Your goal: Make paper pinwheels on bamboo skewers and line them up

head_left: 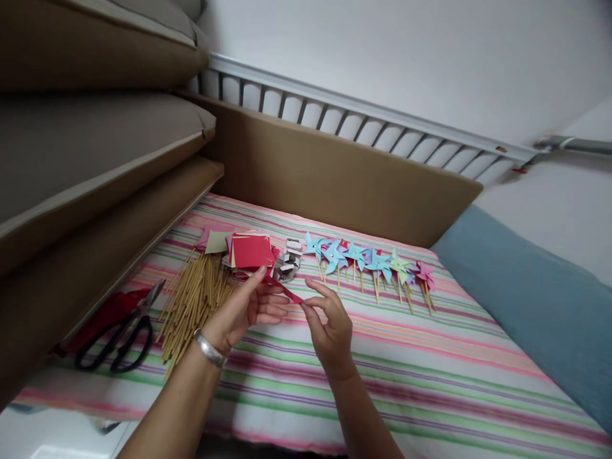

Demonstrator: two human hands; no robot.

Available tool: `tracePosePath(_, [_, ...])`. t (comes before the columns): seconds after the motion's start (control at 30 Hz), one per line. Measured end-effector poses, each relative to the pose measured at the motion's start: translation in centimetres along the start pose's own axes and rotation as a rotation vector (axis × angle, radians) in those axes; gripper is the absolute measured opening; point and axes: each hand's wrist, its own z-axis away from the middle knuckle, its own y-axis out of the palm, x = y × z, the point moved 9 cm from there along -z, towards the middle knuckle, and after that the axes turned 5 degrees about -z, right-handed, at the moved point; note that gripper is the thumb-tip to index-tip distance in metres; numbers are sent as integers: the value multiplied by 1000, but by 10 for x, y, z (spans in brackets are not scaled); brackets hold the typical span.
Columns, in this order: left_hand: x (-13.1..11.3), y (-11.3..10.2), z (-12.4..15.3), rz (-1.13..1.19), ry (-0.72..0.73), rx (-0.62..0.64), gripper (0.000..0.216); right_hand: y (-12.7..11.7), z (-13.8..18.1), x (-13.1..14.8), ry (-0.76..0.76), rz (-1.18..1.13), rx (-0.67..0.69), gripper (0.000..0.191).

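A piece of red paper (288, 293), seen nearly edge-on as a narrow band, stretches between my hands above the striped cloth. My left hand (253, 306), with a silver bangle at the wrist, has its end between thumb and forefinger, the other fingers held out loosely. The thumb and forefinger of my right hand (332, 325) pinch the paper's other end, a pointed tip. Just behind my left hand lies a stack of square paper sheets (252, 250), red on top. Clear plastic packaging (289, 260) with small, indistinct contents sits beyond the red paper.
Many thin wooden sticks (196, 299) lie in a heap left of my hands. Black-handled scissors (125, 331) rest beside them, near a red object (108, 319). Several paper pinwheels (356, 254) on sticks form a row at right. Stacked cushions (95, 146) rise at left.
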Motion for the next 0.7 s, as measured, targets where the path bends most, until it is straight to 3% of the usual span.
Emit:
tracePosePath(0.07, [8,8,-10,116,-4,48,43,3,3,1,-53,3,56,20])
tracePosePath(0.2, [10,6,-26,253,68,18,21,7,0,-4,-122,39,151,21])
tracePosePath(0.43, [20,10,-40,233,-9,5,36,10,5,-22,-85,2,273,21])
tracePosePath(0.53, [21,0,-44,104,34,-133,28,-8,4,-50,106,1,165,12])
tracePosePath(0.6, [14,-10,-43,16,115,-233,25,-27,8,-84,340,94,71,11])
tracePosePath(0.7, [3,-18,-38,-26,214,-276,25,-41,24,-130,637,274,98,20])
